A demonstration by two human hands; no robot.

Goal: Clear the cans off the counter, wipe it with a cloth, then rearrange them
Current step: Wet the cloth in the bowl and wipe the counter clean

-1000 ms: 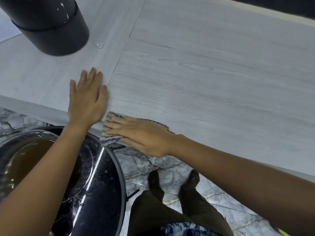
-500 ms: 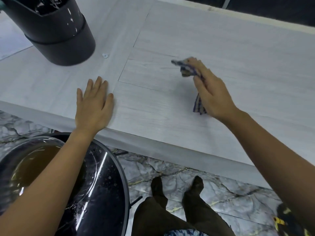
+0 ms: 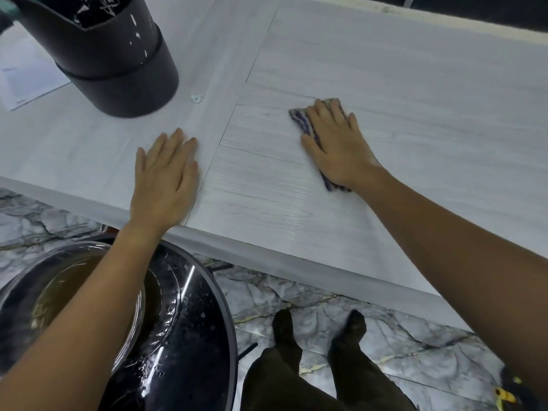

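Observation:
A pale grey wood-grain counter (image 3: pixel 415 93) fills the upper part of the view. My right hand (image 3: pixel 335 143) lies flat on a blue-and-beige striped cloth (image 3: pixel 301 118), pressing it to the counter near the middle. The cloth shows at my fingertips and under my wrist. My left hand (image 3: pixel 164 173) rests palm down, fingers spread, by the counter's near edge, holding nothing. No cans are in view.
A black cylindrical container (image 3: pixel 115 60) stands on the counter at the back left, with a sheet of paper (image 3: pixel 26 78) beside it. Below the counter's left edge is a round black table (image 3: pixel 192 336) bearing a metal bowl (image 3: pixel 17 292). Marble floor and my feet show below.
My right hand went from the counter's near edge out to the middle, lifting the bunched cloth, and now presses it flat. My left hand has stayed in place.

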